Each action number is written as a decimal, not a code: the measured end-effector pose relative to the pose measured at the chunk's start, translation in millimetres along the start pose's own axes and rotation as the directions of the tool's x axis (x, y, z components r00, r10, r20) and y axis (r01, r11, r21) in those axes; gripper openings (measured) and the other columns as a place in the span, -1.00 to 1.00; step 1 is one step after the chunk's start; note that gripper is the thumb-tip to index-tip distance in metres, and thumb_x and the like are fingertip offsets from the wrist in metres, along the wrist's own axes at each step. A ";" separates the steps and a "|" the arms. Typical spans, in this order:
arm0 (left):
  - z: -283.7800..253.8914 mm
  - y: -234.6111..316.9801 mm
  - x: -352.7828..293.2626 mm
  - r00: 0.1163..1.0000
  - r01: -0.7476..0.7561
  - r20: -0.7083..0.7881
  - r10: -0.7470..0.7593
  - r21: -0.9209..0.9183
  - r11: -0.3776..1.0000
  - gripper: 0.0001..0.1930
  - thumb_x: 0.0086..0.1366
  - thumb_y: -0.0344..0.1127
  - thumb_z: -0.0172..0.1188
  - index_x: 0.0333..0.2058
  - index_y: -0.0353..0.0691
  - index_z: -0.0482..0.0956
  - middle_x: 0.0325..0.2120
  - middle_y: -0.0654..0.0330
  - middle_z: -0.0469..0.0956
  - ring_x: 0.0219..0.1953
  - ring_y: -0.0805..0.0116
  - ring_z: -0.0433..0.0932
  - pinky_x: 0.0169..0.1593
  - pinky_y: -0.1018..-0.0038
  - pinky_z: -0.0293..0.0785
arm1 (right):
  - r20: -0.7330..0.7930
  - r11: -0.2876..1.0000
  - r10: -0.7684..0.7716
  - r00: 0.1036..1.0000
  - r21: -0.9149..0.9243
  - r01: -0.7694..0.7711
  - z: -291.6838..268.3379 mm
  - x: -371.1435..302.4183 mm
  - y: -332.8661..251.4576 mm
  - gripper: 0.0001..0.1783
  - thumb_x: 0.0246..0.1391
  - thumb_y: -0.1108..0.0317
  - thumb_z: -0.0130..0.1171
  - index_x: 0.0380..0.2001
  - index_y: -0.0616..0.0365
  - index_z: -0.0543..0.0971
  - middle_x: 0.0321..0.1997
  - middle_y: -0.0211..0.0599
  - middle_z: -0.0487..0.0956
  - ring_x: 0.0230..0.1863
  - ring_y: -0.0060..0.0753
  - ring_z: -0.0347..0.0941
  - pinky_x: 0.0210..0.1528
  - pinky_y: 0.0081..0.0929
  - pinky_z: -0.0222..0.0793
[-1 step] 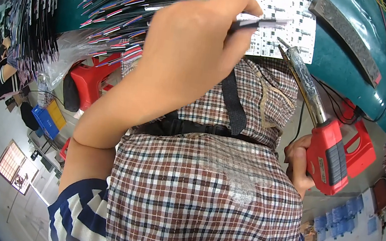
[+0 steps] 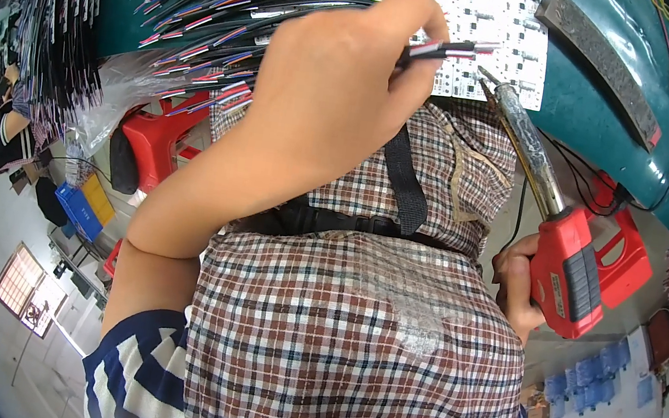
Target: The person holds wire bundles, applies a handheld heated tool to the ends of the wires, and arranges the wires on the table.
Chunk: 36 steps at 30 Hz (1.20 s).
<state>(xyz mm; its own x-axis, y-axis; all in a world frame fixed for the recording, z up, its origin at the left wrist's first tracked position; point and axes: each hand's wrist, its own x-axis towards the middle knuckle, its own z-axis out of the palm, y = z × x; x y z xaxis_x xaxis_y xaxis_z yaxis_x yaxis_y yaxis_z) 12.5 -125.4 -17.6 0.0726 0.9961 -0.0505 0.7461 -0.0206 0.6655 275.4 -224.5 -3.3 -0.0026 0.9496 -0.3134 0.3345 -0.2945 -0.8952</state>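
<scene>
My left hand (image 2: 331, 80) reaches over the table edge, thumb and fingers closed on a black cable (image 2: 438, 51). The cable's stripped end, with thin red, white and dark wires, points right above a white sheet of circuit boards (image 2: 514, 29). My right hand (image 2: 520, 278) is wrapped round the red handle of a soldering iron (image 2: 572, 268). Its worn metal barrel leans up to the left, and the tip is near the sheet's lower edge, a short way below the wire ends. Part of the right hand is hidden behind the handle.
Many black cables (image 2: 218, 0) with coloured wire ends lie left of the sheet on the green table (image 2: 594, 126). A dark grey bar (image 2: 598, 66) lies right of it. More cables (image 2: 59, 42) hang at the far left. Red stools (image 2: 152, 141) stand below; another person (image 2: 6, 141) is at the left.
My left hand has shifted slightly down, and the wire ends have dropped a little and look sharper. The soldering iron has barely moved.
</scene>
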 end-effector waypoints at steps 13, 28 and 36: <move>21.3 -8.9 -9.3 0.996 -0.045 -0.073 0.050 0.062 0.997 -0.82 0.08 -0.26 0.38 -0.49 -0.16 0.55 -0.73 0.30 0.48 -0.72 0.43 0.44 -0.60 0.50 0.28 | 0.025 0.995 0.055 0.998 -0.090 -0.053 1.7 -0.9 0.5 -0.77 -0.05 0.59 0.23 -0.25 0.34 0.52 -0.51 -0.33 0.50 -0.54 -0.55 0.39 -0.46 -0.58 0.31; 22.1 -10.5 -9.2 0.995 -0.066 -0.062 0.073 0.105 0.992 -0.84 0.07 -0.30 0.37 -0.50 -0.18 0.56 -0.72 0.30 0.49 -0.70 0.43 0.48 -0.58 0.50 0.31 | 0.057 0.996 -0.045 0.997 -0.077 0.049 0.1 1.5 5.0 -0.77 -0.02 0.57 0.23 -0.24 0.36 0.52 -0.51 -0.33 0.48 -0.52 -0.55 0.39 -0.46 -0.59 0.29; 19.2 -12.3 -5.6 0.995 -0.077 -0.062 0.080 0.049 0.996 -0.85 0.05 -0.31 0.37 -0.45 -0.22 0.60 -0.65 0.24 0.57 -0.68 0.40 0.51 -0.55 0.50 0.37 | 0.073 0.990 0.056 0.996 -0.134 -0.046 -7.4 -6.3 6.6 -0.73 0.02 0.54 0.24 -0.16 0.33 0.52 -0.48 -0.32 0.50 -0.51 -0.57 0.39 -0.45 -0.62 0.27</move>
<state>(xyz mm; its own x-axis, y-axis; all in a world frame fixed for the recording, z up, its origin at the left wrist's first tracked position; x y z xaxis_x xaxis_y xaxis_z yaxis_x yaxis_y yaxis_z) 15.6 -132.4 -39.8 0.0911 0.9946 0.0487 0.7700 -0.1014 0.6299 284.6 -231.6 -4.9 -0.0524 0.9214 -0.3850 0.4573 -0.3207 -0.8295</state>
